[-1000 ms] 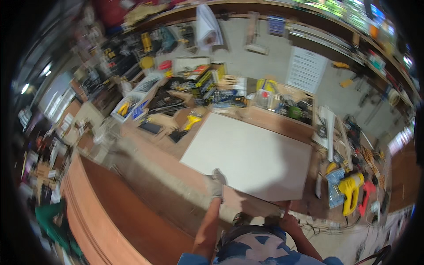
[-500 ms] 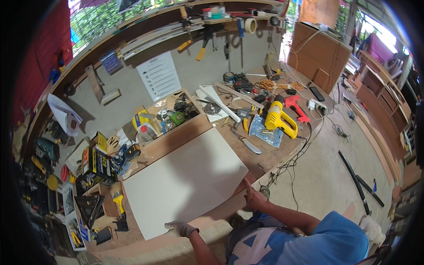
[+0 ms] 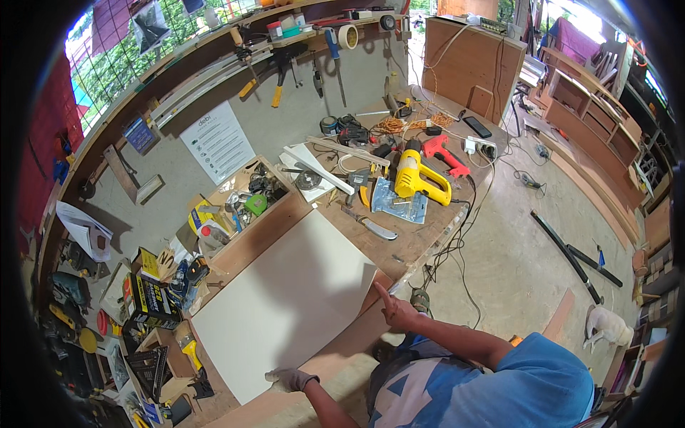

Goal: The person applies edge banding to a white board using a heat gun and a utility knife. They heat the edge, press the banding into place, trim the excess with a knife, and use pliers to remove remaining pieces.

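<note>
A large white sheet (image 3: pixel 275 299) lies over a reddish-brown board (image 3: pixel 385 277) on the workbench. Its right edge bows upward, showing the board beneath. Wearing a grey glove, my left hand (image 3: pixel 291 379) is closed at the sheet's near edge, its fingertips on the white surface. My right hand (image 3: pixel 398 312) is bare. Its index finger stretches out toward the sheet's right corner and touches the board's edge there, while the other fingers are partly curled. I see no tool in either hand.
Behind the sheet stands a wooden box (image 3: pixel 267 214) of small parts. A utility knife (image 3: pixel 371 222), a yellow heat gun (image 3: pixel 417 177) and a red glue gun (image 3: pixel 446 155) lie to the right. Cables (image 3: pixel 457 250) hang off the bench's right edge. A paintbrush (image 3: pixel 187 346) lies left.
The view has shifted, so the bench appears further left. My right index finger is straighter at the sheet's corner, and the right edge bows up more. My left hand stays at the near edge.
</note>
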Motion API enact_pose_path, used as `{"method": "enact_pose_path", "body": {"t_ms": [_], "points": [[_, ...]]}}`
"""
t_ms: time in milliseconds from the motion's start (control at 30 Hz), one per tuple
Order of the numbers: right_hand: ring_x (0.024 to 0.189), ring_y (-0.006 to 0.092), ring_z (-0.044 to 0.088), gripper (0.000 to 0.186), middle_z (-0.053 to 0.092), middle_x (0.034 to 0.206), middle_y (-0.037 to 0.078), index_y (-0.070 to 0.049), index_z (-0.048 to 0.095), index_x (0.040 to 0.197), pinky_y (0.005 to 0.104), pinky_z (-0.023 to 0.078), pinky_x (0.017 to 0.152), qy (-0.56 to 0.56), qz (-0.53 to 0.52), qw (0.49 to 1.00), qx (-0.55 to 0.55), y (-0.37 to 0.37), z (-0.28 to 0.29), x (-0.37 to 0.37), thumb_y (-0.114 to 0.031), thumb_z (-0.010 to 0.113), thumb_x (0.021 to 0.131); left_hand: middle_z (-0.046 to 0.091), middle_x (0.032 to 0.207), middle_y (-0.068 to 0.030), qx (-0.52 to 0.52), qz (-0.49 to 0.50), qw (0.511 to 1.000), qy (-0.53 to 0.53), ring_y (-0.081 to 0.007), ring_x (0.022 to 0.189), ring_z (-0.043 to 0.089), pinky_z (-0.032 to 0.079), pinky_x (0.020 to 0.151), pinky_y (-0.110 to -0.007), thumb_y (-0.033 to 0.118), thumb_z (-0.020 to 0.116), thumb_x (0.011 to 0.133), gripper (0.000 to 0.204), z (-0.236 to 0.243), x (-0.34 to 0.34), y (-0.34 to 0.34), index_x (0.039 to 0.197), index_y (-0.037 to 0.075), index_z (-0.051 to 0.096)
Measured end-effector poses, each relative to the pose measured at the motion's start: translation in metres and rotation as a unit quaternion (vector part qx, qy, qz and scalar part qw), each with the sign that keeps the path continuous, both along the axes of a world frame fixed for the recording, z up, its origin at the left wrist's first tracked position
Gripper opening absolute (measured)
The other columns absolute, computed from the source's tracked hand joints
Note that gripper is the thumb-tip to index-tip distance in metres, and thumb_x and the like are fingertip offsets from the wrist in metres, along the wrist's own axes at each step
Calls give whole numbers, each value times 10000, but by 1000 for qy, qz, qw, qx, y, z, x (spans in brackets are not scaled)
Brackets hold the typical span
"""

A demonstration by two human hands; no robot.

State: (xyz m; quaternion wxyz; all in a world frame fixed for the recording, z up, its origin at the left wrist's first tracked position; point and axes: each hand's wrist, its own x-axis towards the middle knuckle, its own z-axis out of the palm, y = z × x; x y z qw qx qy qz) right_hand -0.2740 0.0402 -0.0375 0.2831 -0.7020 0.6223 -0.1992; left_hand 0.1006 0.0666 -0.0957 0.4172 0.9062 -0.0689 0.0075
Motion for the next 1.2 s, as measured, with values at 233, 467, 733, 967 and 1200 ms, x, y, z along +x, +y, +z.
{"method": "enact_pose_path", "body": {"t_ms": [233, 467, 733, 967, 1200], "points": [[793, 404, 667, 493, 668, 838, 206, -116, 530, 1354, 481, 530, 705, -51, 50, 993, -96, -35, 20, -68, -49, 513, 867, 653, 794, -133, -51, 43, 998, 13, -272, 641, 603, 503, 588, -372, 348, 481, 1025, 396, -4, 0, -8, 971, -30, 589], [820, 409, 685, 229, 686, 873, 249, 10, 689, 952, 466, 532, 734, -88, -250, 954, -139, -215, 79, -94, -156, 545, 891, 668, 867, -285, -55, 6, 998, 40, -422, 721, 637, 523, 622, -485, 441, 435, 1035, 574, -5, -8, -7, 1055, -118, 562], [958, 324, 700, 290, 721, 1036, 176, -30, 705, 1005, 401, 544, 892, 27, -183, 982, -24, -369, 30, -106, -247, 601, 842, 649, 923, -354, -66, 87, 993, 32, -456, 779, 630, 499, 648, -541, 502, 380, 1033, 688, 55, -36, -20, 1042, -165, 547], [1132, 318, 662, 386, 684, 1212, 163, -40, 676, 1138, 402, 531, 961, 25, -197, 973, 117, -374, 33, -101, -322, 594, 888, 660, 959, -323, 47, 94, 994, 44, -487, 839, 631, 505, 711, -552, 504, 351, 1043, 646, 59, -35, -12, 1074, -103, 573], [1112, 320, 668, 414, 690, 1167, 183, -48, 681, 1166, 403, 547, 941, 171, -108, 979, 25, -353, 50, -73, -336, 605, 877, 682, 1053, -300, -46, 113, 991, 54, -459, 863, 649, 521, 742, -524, 531, 370, 1035, 676, 54, -25, -8, 1131, -100, 592]]}}
